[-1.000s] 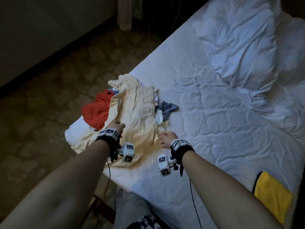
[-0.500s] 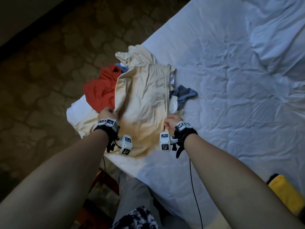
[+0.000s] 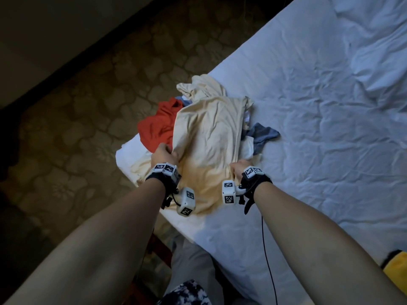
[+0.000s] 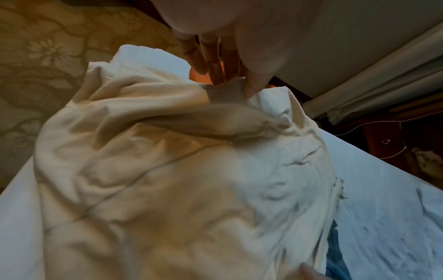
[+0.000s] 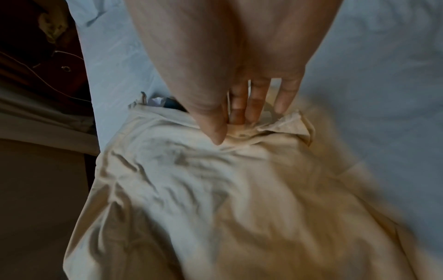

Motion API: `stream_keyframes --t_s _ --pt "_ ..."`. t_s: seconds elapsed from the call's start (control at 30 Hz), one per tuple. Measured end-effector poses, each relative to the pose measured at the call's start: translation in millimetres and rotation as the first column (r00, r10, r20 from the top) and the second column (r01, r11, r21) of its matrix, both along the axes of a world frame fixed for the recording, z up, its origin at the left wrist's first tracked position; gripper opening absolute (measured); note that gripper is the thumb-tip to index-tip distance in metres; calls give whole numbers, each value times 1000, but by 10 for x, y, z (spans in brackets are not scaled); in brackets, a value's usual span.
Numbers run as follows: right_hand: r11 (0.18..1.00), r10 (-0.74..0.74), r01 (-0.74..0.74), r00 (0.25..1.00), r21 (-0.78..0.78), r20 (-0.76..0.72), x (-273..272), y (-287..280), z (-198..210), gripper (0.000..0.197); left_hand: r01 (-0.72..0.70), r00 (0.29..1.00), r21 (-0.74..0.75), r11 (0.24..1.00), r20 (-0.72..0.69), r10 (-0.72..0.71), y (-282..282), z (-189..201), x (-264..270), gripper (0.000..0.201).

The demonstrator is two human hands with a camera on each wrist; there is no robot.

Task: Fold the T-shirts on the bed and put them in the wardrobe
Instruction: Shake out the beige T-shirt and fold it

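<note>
Cream T-shirt (image 3: 209, 137) lies spread at the near left corner of the bed (image 3: 319, 106), its near hem right by the edge in front of you, and you've got both sides of it. Your left hand (image 3: 164, 154) pinches a fold on the shirt's left edge; in the left wrist view the thumb and fingers (image 4: 210, 62) close on a small peak of cream cloth. Your right hand (image 3: 240, 169) has the right edge, thumb pressed down onto a bunched seam, fingers (image 5: 254, 102) curled behind it, cloth gathered between them. The fabric between your hands sags in soft creases; the right wrist view is blurred lower down.

Further out, a red garment (image 3: 158, 126) sits beside the shirt's left side, at the bed's left edge, partly tucked under the cream cloth. On the right side a blue-grey garment (image 3: 262, 137) pokes out from under the shirt onto the white sheet. Beyond the shirt's far end sits another crumpled heap of cream fabric (image 3: 202, 88). At the near right edge of the bed, a yellow cloth (image 3: 396, 264) just shows. Patterned floor (image 3: 88, 106) runs along the left.
</note>
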State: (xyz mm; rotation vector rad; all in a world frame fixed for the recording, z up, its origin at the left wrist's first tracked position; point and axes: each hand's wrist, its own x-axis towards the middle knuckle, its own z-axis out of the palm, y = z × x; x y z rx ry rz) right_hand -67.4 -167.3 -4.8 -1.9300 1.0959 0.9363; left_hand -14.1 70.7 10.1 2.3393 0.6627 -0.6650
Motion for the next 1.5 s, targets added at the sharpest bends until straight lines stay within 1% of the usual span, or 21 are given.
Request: stream_keyframes --t_s 0.1,0.2,0.27,0.37,0.43,0.53,0.63,0.67,0.83,0.87,1.0,1.1,1.17,1.2,1.27,1.3,1.33,1.37,1.43,1.47,1.5 --pt "996 -79 85 989 -40 122 -20 89 241 10 -23 998 -23 999 -59 22 -30 49 -36 22" --pt "994 5 21 971 -108 238 -77 71 462 19 35 998 -64 997 -55 -39 -126 173 -13 37" --pt "990 77 -34 939 -134 335 -137 41 689 23 67 997 -110 992 -26 -71 -234 316 24 43" --pt "990 115 -65 878 -123 465 -198 3 1090 29 51 998 -274 960 -18 -59 -472 606 69 33" --pt "993 100 -55 856 -103 508 -196 -50 1327 30 37 995 -456 889 -68 -76 -649 838 103 21" --pt "999 -22 33 820 -9 572 -171 -151 1723 17 105 979 -618 779 -74 -191 -901 1298 103 4" --pt "985 -172 123 768 121 618 -208 -280 2168 39 178 959 -685 707 -38 -279 -1151 1789 34 12" --pt "975 -218 139 745 172 631 -235 -309 2294 41 198 955 -695 691 -21 -294 -1224 1945 -6 14" --pt "899 -430 212 599 384 676 -527 -461 2897 36 277 951 -751 600 125 -282 -1504 2678 -269 4" --pt "872 -481 228 562 433 673 -600 -500 3061 33 287 951 -761 582 153 -270 -1548 2819 -330 8" --pt "784 -611 199 417 588 673 -947 -643 3683 26 389 917 -762 518 267 -295 -1712 3300 -629 22" --pt "757 -647 175 337 630 684 -1221 -765 4045 31 497 863 -713 494 351 -363 -1830 3627 -892 46" --pt "741 -667 162 288 651 687 -1416 -868 4265 38 610 789 -619 494 425 -443 -1901 3847 -1092 54" --pt "750 -659 159 267 642 704 -1540 -925 4402 41 683 729 -535 497 459 -508 -1953 3950 -1204 51" --pt "751 -659 155 235 642 714 -1705 -1020 4596 45 801 598 -331 499 491 -633 -2019 4070 -1345 34" --pt "755 -654 144 221 639 723 -1801 -1061 4684 47 825 557 -253 505 514 -652 -2051 4116 -1410 24" --pt "775 -632 155 204 613 747 -1933 -1140 4795 48 828 537 -207 520 559 -632 -2097 4197 -1503 14" --pt "782 -624 146 181 606 760 -2018 -1216 4854 48 811 543 -201 550 608 -579 -2123 4253 -1556 9" --pt "847 -528 177 169 502 832 -2269 -1397 5038 47 761 592 -302 575 684 -425 -2238 4433 -1705 16" --pt "892 -441 206 197 403 875 -2393 -1484 5122 47 741 614 -354 570 702 -362 -2287 4555 -1798 16" --pt "921 -365 232 230 314 902 -2516 -1572 5188 45 739 613 -375 559 718 -328 -2349 4678 -1892 12"
